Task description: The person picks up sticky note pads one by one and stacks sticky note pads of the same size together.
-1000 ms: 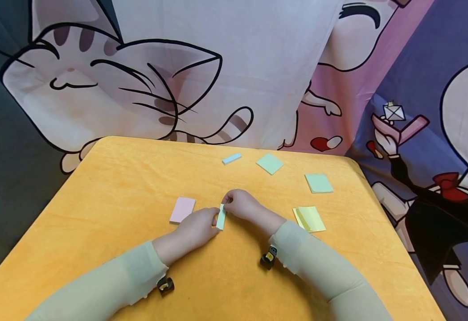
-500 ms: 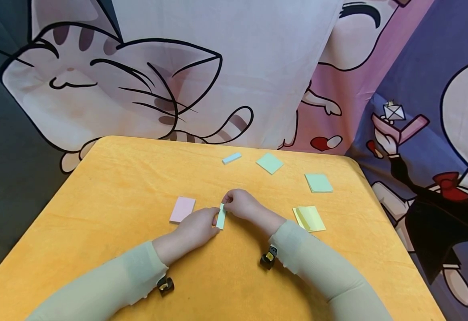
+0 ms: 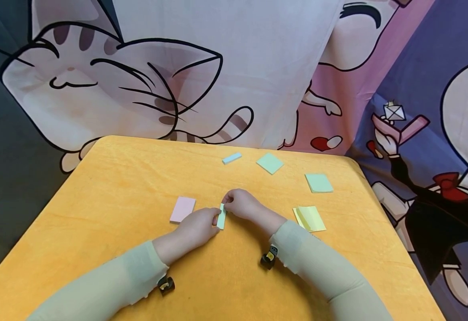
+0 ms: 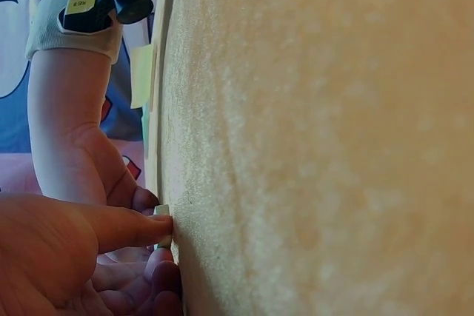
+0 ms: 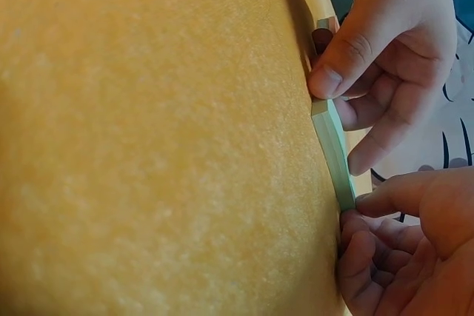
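A narrow light-green sticky note pad (image 3: 221, 217) lies lengthwise away from me at mid-table. My left hand (image 3: 194, 228) grips it from the left; in the right wrist view, the left thumb (image 5: 344, 64) presses its near end. At the far end, my right hand (image 3: 244, 204) pinches the pad between its fingertips. The right wrist view shows the pad's thick side (image 5: 335, 149) between both hands. Only a small end of the pad (image 4: 162, 212) shows in the left wrist view, the rest hidden by fingers. A pink sticky note pad (image 3: 182, 209) sits just left of the left hand.
A yellow sticky note pad (image 3: 314, 219) with a raised top sheet lies to the right. Farther back are two square green pads, one at right (image 3: 319, 183) and one toward the middle (image 3: 270, 163), and a narrow blue pad (image 3: 231, 158) near the table's (image 3: 137, 174) far edge.
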### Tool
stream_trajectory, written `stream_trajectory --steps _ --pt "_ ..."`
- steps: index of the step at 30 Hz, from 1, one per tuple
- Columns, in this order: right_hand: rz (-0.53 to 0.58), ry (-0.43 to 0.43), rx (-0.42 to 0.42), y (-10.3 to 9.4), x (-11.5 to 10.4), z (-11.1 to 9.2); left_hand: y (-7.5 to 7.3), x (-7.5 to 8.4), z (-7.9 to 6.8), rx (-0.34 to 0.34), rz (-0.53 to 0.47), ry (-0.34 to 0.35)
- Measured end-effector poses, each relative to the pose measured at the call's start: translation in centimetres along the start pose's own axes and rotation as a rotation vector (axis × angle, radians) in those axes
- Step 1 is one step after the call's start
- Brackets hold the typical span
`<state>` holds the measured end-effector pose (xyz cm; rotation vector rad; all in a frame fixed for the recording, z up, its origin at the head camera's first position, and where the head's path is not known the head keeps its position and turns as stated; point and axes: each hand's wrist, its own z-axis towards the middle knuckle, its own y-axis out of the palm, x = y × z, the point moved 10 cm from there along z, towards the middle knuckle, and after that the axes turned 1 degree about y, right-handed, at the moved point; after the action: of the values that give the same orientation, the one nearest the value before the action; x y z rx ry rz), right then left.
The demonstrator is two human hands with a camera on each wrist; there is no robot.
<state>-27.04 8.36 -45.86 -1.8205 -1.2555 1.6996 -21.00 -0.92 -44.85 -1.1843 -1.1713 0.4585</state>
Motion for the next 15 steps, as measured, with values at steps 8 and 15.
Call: stream_trajectory --steps 8,15 --pt "0.003 -0.003 0.018 -0.3 -0.1 0.1 0.1 -0.3 0.0 -0.015 -0.012 -0.009" --pt "0.019 0.012 0.094 -1.9 0.4 0.7 0.2 -0.2 0.1 -0.022 -0.026 0.002"
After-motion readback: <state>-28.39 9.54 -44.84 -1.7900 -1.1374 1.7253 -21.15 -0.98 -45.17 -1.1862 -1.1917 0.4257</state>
